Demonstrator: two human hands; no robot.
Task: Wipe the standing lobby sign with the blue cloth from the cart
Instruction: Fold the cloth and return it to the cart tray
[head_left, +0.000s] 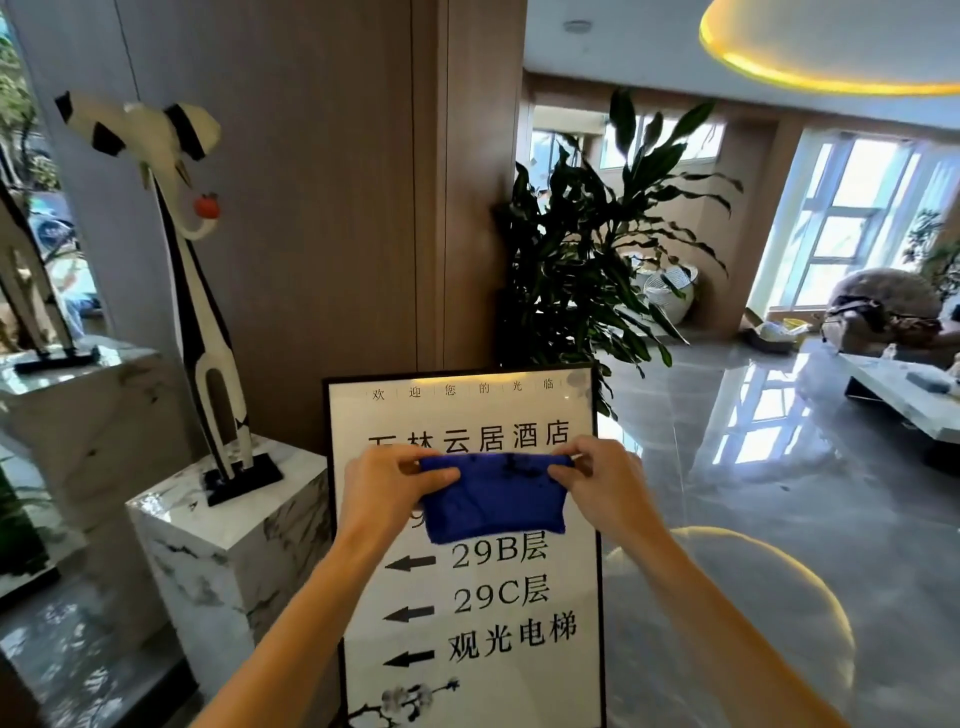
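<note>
Fingers (439, 474) of the left hand (384, 493) are pinching the upper left corner of the blue cloth (491, 499), while the right hand (597, 483) is gripping the upper right corner the same way, thumb on the near face. Both hands are holding the cloth stretched between them, folded and hanging in front of the middle of the standing lobby sign (467, 571); whether it is touching the panel cannot be told. The sign is standing upright in a thin black frame, showing black lettering, three arrows pointing left and an ink branch at the bottom. A marble pedestal (218, 551) is sitting just beside its left edge, carrying a tall black-and-white figurine (202, 322). A wood-panelled column (363, 208) is rising behind the sign, with a leafy potted plant (587, 249) to its right. The glossy grey floor (779, 519) is reflecting the tall windows (852, 218) and a ring-shaped ceiling light (831, 52)
</note>
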